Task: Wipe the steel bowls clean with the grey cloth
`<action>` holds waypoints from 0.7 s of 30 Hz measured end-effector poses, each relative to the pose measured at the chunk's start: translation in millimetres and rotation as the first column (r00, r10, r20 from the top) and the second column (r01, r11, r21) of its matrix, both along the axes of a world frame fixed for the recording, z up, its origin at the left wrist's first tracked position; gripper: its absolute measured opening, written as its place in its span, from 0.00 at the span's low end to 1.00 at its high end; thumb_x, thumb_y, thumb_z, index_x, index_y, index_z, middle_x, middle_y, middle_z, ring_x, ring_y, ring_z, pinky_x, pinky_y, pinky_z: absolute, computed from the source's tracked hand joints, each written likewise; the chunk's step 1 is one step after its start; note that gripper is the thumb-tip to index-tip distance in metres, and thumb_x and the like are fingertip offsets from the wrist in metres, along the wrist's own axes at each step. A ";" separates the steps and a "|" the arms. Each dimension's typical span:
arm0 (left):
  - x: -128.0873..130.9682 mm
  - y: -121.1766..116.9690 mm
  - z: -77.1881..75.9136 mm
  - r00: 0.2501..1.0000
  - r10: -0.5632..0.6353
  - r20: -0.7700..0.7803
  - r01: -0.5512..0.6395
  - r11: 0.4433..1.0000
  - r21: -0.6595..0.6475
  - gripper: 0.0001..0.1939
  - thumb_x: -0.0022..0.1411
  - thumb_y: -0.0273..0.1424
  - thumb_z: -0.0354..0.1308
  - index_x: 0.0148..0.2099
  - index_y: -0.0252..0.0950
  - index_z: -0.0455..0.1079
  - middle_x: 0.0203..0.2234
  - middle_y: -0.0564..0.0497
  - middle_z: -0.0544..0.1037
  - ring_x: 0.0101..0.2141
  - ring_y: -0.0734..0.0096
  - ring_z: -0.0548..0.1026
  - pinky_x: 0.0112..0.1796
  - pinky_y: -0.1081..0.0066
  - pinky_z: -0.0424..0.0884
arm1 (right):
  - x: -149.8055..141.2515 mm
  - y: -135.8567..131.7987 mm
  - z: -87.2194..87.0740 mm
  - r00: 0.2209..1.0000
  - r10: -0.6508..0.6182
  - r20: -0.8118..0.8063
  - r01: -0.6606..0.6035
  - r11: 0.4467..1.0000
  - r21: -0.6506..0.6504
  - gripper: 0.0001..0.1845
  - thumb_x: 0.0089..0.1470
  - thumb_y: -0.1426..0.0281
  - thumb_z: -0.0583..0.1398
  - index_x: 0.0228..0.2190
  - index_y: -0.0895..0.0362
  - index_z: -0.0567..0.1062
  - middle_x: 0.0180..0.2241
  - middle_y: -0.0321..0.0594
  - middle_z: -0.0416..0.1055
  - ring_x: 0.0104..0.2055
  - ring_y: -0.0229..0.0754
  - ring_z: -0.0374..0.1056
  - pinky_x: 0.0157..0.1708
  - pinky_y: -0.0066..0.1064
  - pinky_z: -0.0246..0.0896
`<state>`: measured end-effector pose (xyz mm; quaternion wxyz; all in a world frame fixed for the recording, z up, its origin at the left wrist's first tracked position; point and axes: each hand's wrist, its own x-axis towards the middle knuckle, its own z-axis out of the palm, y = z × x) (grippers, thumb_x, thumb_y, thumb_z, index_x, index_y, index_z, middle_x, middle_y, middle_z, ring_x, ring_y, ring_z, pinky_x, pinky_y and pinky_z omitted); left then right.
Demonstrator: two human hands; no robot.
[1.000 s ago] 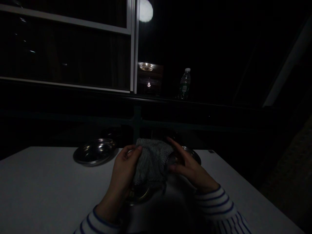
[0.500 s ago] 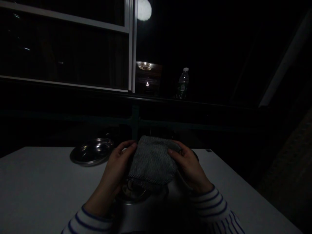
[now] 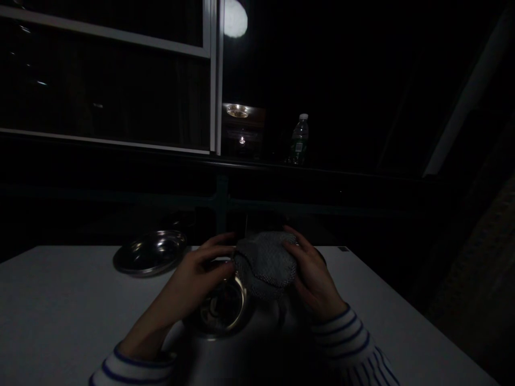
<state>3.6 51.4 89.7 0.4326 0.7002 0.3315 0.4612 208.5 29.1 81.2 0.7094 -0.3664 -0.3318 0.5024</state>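
A grey woven cloth, folded into a small bundle, is held up between my two hands over the table. My left hand pinches its left edge, thumb below and fingers above. On the other side, my right hand grips the right edge with the thumb on the near face; part of its fingers is hidden behind the cloth. Below and partly behind my left hand, a shiny metal bowl rests on the table, its contents too dark to make out.
A second, wider metal bowl stands at the back left of the white table. Behind it, a plastic bottle stands on a dark ledge by the window frame. The room is very dim.
The cloth has been folded smaller, its left edge brought to the right. My left hand has followed it rightward, and more of the near metal bowl shows.
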 end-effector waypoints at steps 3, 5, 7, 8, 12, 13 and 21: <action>3.3 6.9 -0.7 0.995 0.097 -0.014 -0.097 0.995 -0.019 0.08 0.52 0.35 0.60 0.33 0.38 0.75 0.34 0.49 0.78 0.37 0.66 0.75 0.38 0.71 0.70 | -1.7 -1.1 0.2 0.997 0.054 0.050 -0.053 0.998 -0.018 0.22 0.43 0.69 0.65 0.43 0.56 0.73 0.35 0.38 0.75 0.38 0.42 0.71 0.39 0.31 0.65; 3.4 8.1 -0.9 0.986 0.155 0.066 -0.149 0.984 -0.094 0.08 0.51 0.36 0.60 0.31 0.37 0.73 0.26 0.52 0.77 0.30 0.71 0.74 0.31 0.74 0.69 | -3.1 -2.5 -0.3 0.990 0.108 0.094 -0.106 0.994 -0.031 0.18 0.44 0.67 0.65 0.39 0.56 0.75 0.36 0.39 0.75 0.39 0.41 0.71 0.39 0.29 0.64; 3.7 6.3 0.5 0.956 0.212 0.202 -0.164 0.959 -0.231 0.09 0.50 0.37 0.61 0.29 0.37 0.70 0.22 0.55 0.74 0.25 0.74 0.72 0.27 0.76 0.67 | -4.2 -3.9 -1.5 0.975 0.175 0.138 -0.170 0.984 -0.049 0.16 0.44 0.65 0.65 0.37 0.56 0.76 0.37 0.40 0.75 0.39 0.41 0.70 0.37 0.29 0.64; 4.1 4.8 1.8 0.936 0.233 0.262 -0.149 0.941 -0.305 0.10 0.49 0.37 0.62 0.29 0.37 0.69 0.20 0.56 0.73 0.24 0.76 0.71 0.25 0.77 0.66 | -4.4 -4.2 -2.3 0.963 0.214 0.162 -0.208 0.977 -0.055 0.16 0.44 0.64 0.65 0.37 0.56 0.77 0.38 0.41 0.75 0.38 0.41 0.71 0.35 0.29 0.65; 5.4 1.8 6.6 0.881 0.232 0.412 -0.035 0.901 -0.432 0.13 0.46 0.37 0.65 0.29 0.36 0.67 0.19 0.57 0.72 0.20 0.79 0.69 0.20 0.79 0.64 | -3.1 -2.7 -6.3 0.923 0.315 0.221 -0.319 0.948 -0.018 0.17 0.44 0.62 0.66 0.37 0.57 0.77 0.37 0.43 0.75 0.36 0.41 0.71 0.29 0.26 0.64; 4.9 2.3 7.1 0.865 0.221 0.451 -0.008 0.904 -0.427 0.13 0.45 0.37 0.65 0.29 0.36 0.67 0.20 0.57 0.72 0.20 0.79 0.69 0.20 0.80 0.64 | -2.4 -2.1 -6.9 0.921 0.321 0.220 -0.328 0.945 -0.004 0.17 0.44 0.62 0.66 0.37 0.57 0.77 0.37 0.43 0.75 0.37 0.41 0.70 0.29 0.26 0.64; -2.1 2.3 9.5 0.819 0.213 0.533 0.047 0.900 -0.433 0.07 0.47 0.32 0.63 0.29 0.36 0.68 0.21 0.57 0.72 0.22 0.77 0.71 0.20 0.79 0.66 | 5.0 -10.9 -1.5 0.905 0.330 0.269 -0.346 0.938 0.013 0.23 0.45 0.61 0.65 0.45 0.51 0.73 0.47 0.41 0.71 0.45 0.41 0.68 0.44 0.32 0.62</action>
